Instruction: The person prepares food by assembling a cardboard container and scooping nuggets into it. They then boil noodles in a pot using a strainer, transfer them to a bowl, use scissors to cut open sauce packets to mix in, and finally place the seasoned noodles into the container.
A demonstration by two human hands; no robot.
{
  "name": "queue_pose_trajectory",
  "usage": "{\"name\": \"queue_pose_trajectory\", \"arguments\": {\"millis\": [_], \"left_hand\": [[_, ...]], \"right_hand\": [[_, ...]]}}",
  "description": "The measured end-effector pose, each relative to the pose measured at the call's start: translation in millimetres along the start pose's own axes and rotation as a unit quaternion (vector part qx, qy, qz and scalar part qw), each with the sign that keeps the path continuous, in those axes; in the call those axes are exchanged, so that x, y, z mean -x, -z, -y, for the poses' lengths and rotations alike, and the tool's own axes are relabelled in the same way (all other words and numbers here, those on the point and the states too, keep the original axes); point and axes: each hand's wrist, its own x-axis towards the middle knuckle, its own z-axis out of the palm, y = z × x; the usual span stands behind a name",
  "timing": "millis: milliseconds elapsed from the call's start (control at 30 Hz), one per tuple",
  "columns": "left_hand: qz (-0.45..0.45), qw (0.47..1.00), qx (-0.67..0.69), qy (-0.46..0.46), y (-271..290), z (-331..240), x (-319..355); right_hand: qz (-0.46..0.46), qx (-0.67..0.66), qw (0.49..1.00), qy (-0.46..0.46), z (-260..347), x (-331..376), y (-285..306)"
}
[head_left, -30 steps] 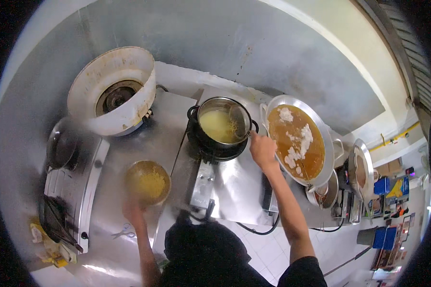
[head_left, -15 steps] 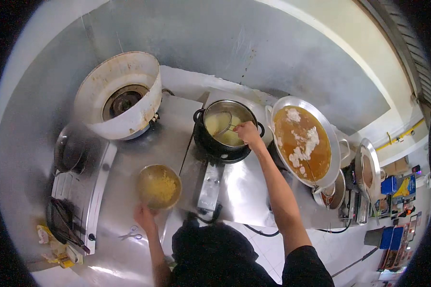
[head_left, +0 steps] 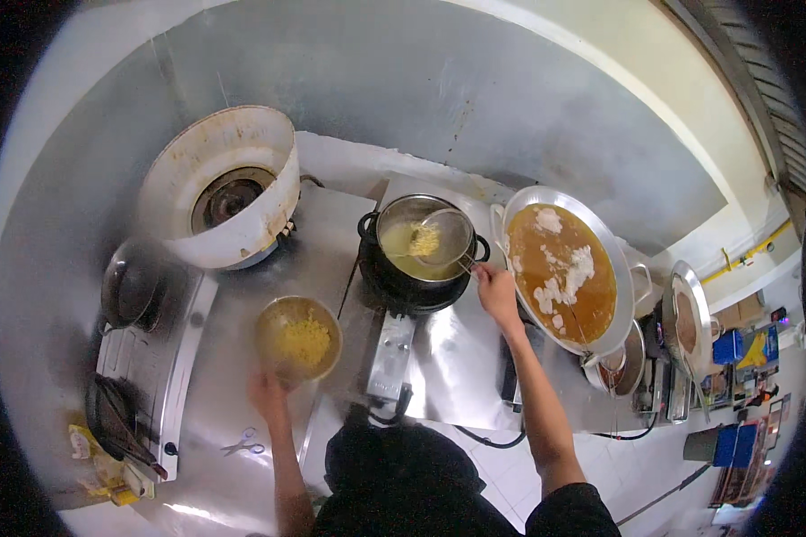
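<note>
My right hand (head_left: 498, 291) is closed round the handle of a round mesh strainer (head_left: 448, 231), which I hold over a black two-handled pot (head_left: 405, 285). A small heap of yellow crumbly food (head_left: 424, 239) lies in the mesh. Pale yellowish liquid (head_left: 405, 261) shows inside the pot. Lower left, my left hand (head_left: 269, 394) grips the near rim of a metal bowl (head_left: 272, 328). More of the yellow crumbly food (head_left: 304, 342) fills the middle of that bowl. My left fingertips are partly hidden at the rim.
A wide pan (head_left: 620, 333) of brown liquid with white clumps stands right of the pot. White-walled burner (head_left: 273, 192) is at back left. Scissors (head_left: 244, 442) lie near my left wrist. A dark pan (head_left: 132, 286) and grill (head_left: 107, 416) sit far left; another large pan (head_left: 687, 277) is at right.
The strainer has come up from the liquid and shifted right, with yellow food now visible in it. My right hand has moved right and toward me. The left hand keeps its hold on the bowl.
</note>
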Motion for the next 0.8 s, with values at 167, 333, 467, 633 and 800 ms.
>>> {"name": "queue_pose_trajectory", "arguments": {"millis": [167,333,467,633,800], "left_hand": [[0.008,1.0,-0.004,0.0,-1.1,6.1,-1.0],[0.012,0.999,-0.023,-0.037,11.9,28.6,0.4],[-0.025,0.998,-0.024,-0.053,7.6,23.7,12.2],[-0.05,0.997,0.05,-0.001,10.9,14.1,21.0],[-0.066,0.997,-0.025,-0.041,44.2,31.6,12.1]], "right_hand": [[0.142,0.256,0.951,-0.1,49.3,-19.6,-0.6],[0.112,0.183,0.965,-0.152,73.4,-36.8,-47.0],[0.076,0.122,0.974,-0.174,38.9,-43.5,-102.1],[0.005,-0.066,0.986,-0.156,6.3,-25.7,-104.3],[0.054,-0.271,0.907,-0.318,7.8,1.1,-55.6]]}}
